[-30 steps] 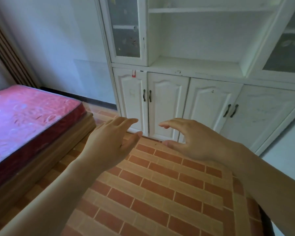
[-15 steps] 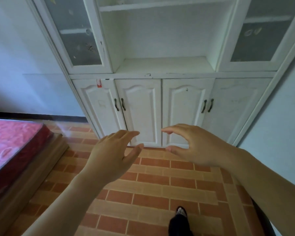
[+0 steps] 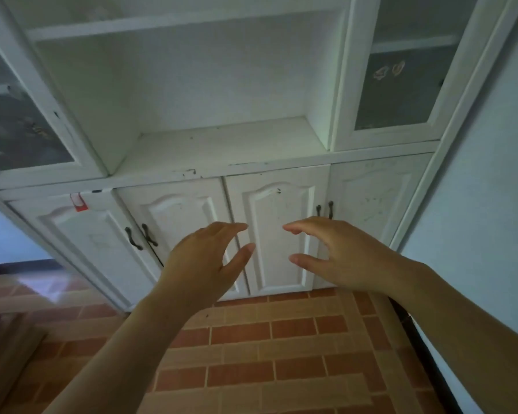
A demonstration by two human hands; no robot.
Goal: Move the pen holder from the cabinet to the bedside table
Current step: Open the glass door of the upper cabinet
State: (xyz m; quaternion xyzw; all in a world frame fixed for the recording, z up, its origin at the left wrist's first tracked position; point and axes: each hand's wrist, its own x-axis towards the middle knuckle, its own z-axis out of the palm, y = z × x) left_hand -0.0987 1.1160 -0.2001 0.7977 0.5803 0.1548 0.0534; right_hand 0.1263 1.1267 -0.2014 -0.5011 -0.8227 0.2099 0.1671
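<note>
A tall white cabinet [image 3: 222, 156] fills the view, with an open middle shelf above four shut lower doors. No pen holder and no bedside table show in this frame. My left hand [image 3: 204, 261] and my right hand [image 3: 335, 252] are held out side by side before the lower doors, fingers curved and apart, holding nothing and touching nothing. The gap between the two thumbs lies in front of the third door from the left.
Glass-fronted doors flank the open shelf at left [image 3: 18, 124] and right [image 3: 401, 73]. Dark handles [image 3: 138, 237] sit on the lower doors. Brick-patterned floor [image 3: 266, 354] lies below. A pale wall [image 3: 476, 204] stands on the right. A bed frame corner [image 3: 0, 333] shows at the left.
The view has swung right and come closer to the cabinet; the red mattress has slid out of view at the left. Both hands stay raised and open, nearer the lower doors.
</note>
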